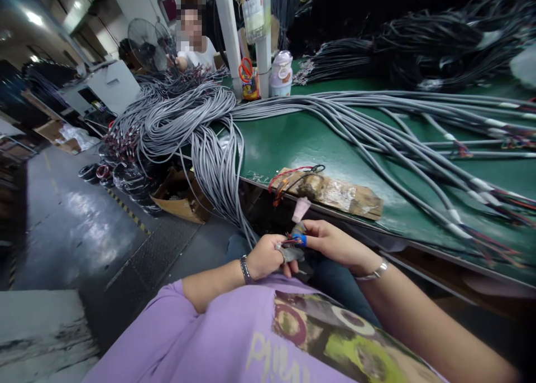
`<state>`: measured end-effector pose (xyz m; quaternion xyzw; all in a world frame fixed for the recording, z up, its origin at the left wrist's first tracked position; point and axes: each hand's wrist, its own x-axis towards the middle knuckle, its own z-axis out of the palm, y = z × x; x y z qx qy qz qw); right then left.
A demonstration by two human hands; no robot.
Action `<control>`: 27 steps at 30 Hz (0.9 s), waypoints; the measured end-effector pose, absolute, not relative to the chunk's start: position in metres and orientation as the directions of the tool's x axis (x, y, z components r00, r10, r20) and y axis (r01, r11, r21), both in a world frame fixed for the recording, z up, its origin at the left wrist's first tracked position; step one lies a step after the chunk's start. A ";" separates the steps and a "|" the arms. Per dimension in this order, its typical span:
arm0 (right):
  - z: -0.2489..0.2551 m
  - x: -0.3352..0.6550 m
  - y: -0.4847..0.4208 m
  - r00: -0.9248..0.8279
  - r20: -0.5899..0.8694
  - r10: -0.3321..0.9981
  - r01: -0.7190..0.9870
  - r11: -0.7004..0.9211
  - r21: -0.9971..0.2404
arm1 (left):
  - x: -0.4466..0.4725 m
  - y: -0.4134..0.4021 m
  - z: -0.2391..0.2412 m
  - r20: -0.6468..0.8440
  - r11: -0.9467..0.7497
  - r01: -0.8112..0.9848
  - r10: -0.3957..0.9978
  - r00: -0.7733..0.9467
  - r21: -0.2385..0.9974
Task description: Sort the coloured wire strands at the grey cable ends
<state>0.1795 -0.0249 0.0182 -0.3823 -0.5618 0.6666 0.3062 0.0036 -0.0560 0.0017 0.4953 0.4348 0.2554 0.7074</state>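
Just off the bench edge, in front of my body, my left hand (268, 255) is closed round the end of a grey cable (245, 224) that hangs down from the large bundle. Thin coloured wires (288, 240) fan out of that end toward the other hand. My right hand (324, 239) pinches these wires between thumb and fingers, and a blue band shows at the fingertips. Grey wrappings cover some fingers of both hands. Close by on the bench lies a worn, taped wooden block (347, 196) with red and black leads (288, 179).
A heap of looped grey cables (188, 115) covers the bench's left end. More grey cables (335, 109) run right across the green bench top (276, 140). Behind stand a lilac bottle (281, 73), a white post (228, 37), black cable bundles (444, 42) and a person (203, 53). A cardboard box (180, 199) sits below.
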 end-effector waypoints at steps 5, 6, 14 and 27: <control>0.015 0.175 -0.028 -0.460 -0.122 0.880 0.020 -0.127 -0.992 | 0.002 -0.054 0.003 -0.432 0.448 0.091 0.758 0.488 0.889; 0.012 0.176 -0.029 -0.414 -0.129 0.901 -0.017 -0.149 -0.989 | 0.002 -0.054 0.002 -0.419 0.444 0.055 0.786 0.456 0.894; -0.014 0.167 -0.056 -0.200 -0.178 0.963 -0.244 -0.225 -0.943 | 0.009 -0.053 0.002 -0.332 0.371 -0.126 0.908 0.255 0.920; 0.000 0.159 -0.036 -0.167 -0.011 0.986 0.033 -0.005 -0.999 | 0.005 -0.052 -0.004 -0.336 0.407 -0.194 0.887 0.316 0.893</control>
